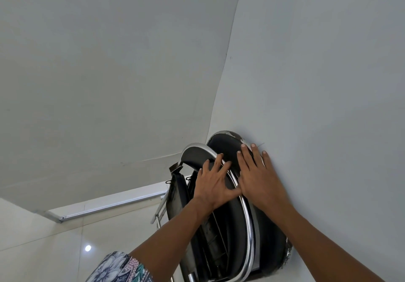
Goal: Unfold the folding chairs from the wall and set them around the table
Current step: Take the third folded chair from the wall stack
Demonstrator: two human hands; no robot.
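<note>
Several folding chairs (221, 143), folded and stacked upright against the wall (328, 84) in the corner. Flat on the front backrest (235, 218) the left hand (215, 185), on the rear top edge the right hand (256, 174); fingers (245, 156) of both straight, spread, gripping nothing. Probably stiff, fairly heavy, slick on chrome: best taken by the chrome frame tube (197, 144).

No text, label, brand or number is showing legibly anywhere. The folding chairs (236, 227) are showing only bare black padding and chrome tubing. The sleeve (119, 268) is carrying a floral print (pattern only, no lettering). The wall (328, 62) is showing plain paint.
</note>
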